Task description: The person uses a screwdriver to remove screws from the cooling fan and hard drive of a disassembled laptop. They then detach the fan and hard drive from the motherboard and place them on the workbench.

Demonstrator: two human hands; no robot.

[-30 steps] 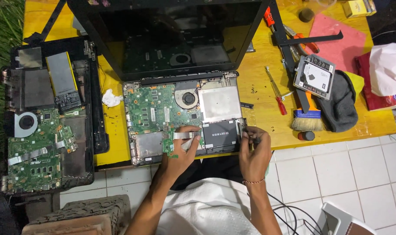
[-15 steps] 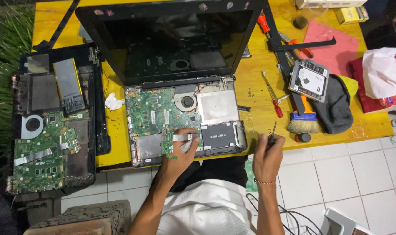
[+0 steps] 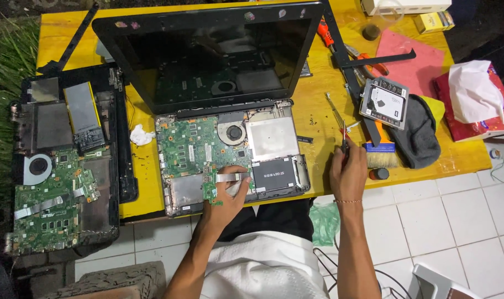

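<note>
Centre frame: opened laptop (image 3: 230,149), mainboard bare, on yellow table (image 3: 152,182). Left hand (image 3: 227,191) lies flat, fingers loose, on a small green board (image 3: 212,188) at its lower edge. Right of centre: right hand (image 3: 349,174) grips what appears to be a red-handled screwdriver (image 3: 340,124), beside a brush (image 3: 380,155).

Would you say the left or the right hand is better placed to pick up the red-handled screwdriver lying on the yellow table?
Probably the right hand: its fingertips are at the red-handled screwdriver, right of the laptop. The left hand rests on the green circuit board, farther away.
</note>
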